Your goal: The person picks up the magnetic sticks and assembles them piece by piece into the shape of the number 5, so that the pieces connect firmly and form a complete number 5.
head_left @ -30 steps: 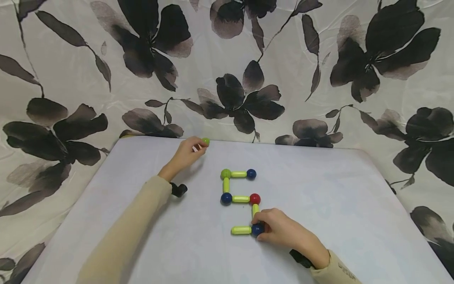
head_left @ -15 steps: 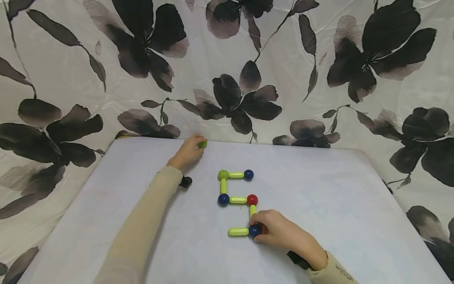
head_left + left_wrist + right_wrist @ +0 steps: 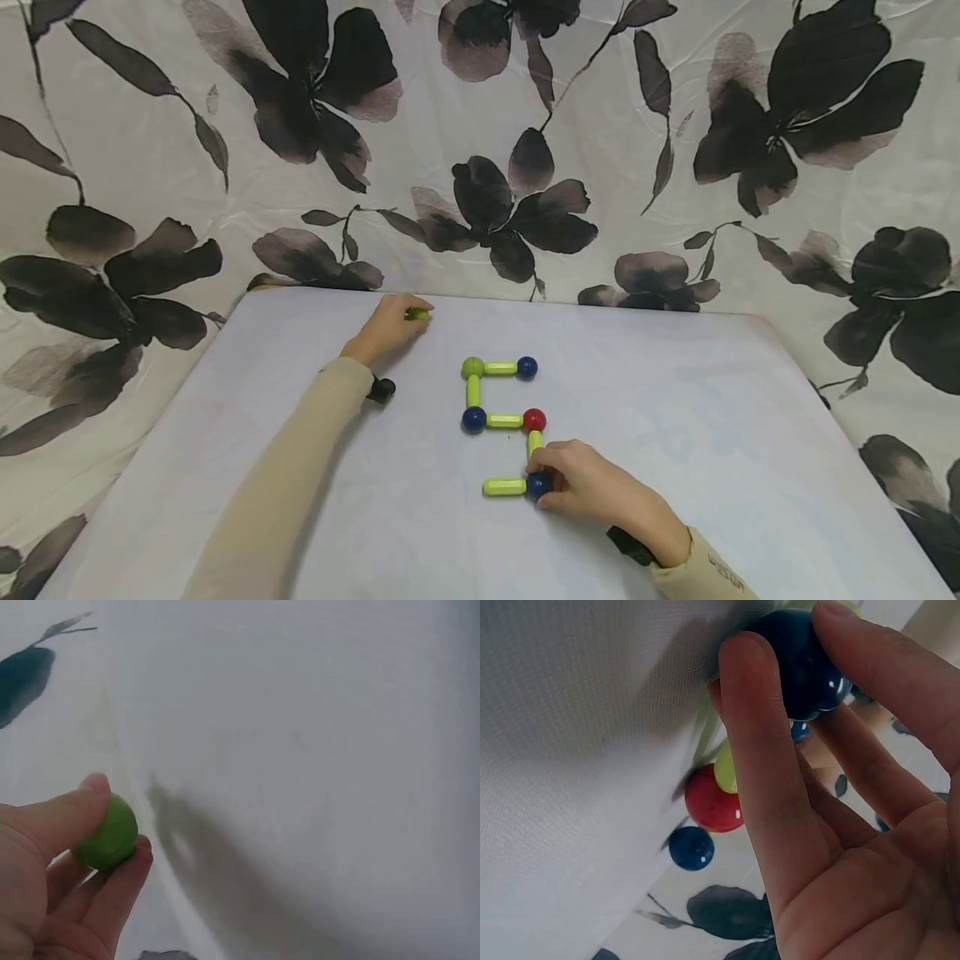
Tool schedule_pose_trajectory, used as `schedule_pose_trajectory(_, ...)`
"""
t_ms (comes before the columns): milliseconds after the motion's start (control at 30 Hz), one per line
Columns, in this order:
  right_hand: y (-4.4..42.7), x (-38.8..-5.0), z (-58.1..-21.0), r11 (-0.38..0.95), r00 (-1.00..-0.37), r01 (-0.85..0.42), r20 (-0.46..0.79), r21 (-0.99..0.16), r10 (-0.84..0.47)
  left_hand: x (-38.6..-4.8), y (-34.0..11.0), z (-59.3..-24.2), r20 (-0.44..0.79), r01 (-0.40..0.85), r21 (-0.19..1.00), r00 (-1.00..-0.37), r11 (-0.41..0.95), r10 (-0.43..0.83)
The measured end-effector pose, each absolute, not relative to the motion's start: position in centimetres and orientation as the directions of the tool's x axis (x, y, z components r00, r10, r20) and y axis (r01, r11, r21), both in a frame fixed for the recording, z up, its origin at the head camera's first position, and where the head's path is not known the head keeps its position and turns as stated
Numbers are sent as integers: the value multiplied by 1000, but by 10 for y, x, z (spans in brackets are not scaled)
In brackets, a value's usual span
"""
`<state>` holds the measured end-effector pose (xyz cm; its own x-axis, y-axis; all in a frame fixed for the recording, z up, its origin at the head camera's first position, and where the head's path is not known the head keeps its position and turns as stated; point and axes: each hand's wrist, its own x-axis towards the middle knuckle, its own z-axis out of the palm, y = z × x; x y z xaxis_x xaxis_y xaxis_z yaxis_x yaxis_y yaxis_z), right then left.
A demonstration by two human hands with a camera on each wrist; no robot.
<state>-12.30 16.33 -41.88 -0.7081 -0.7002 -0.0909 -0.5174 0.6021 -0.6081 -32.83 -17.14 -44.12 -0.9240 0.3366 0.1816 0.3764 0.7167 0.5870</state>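
Observation:
Near the table's far edge, my left hand (image 3: 387, 328) pinches a green ball (image 3: 111, 836) between thumb and fingers; the head view shows only a sliver of it. My right hand (image 3: 596, 485) grips a dark blue ball (image 3: 538, 485) at the near corner of a chain of balls and magnetic sticks. From that ball a yellow-green stick (image 3: 504, 487) points left, its far end free. Another stick, partly hidden by my fingers, runs up to a red ball (image 3: 534, 420). Beyond it the chain continues through a second blue ball (image 3: 474, 419) and a light green ball (image 3: 472, 367).
At the chain's far end, a blue ball (image 3: 527, 367) caps a stick. A white cloth covers the table (image 3: 675, 400). Behind it hangs a floral curtain (image 3: 420, 125). Dark devices are strapped at both wrists.
My left hand, still holding the green ball, has drawn slightly back from the far edge, and its fingers now cover more of the ball. My right hand and the chain stay in place.

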Motion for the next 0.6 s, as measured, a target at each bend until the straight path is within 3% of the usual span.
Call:
schedule_pose_trajectory(300, 164, -124, -419, 597, -706, -513, -93, -617, -702, -291, -182, -406, 262, 481, 614, -872, 626, 413)
schedule_pose_trajectory(600, 164, -123, -418, 589, -704, -512, -88, -626, -705, -226, -174, -389, 356, 620, 607, -771, 497, 528)
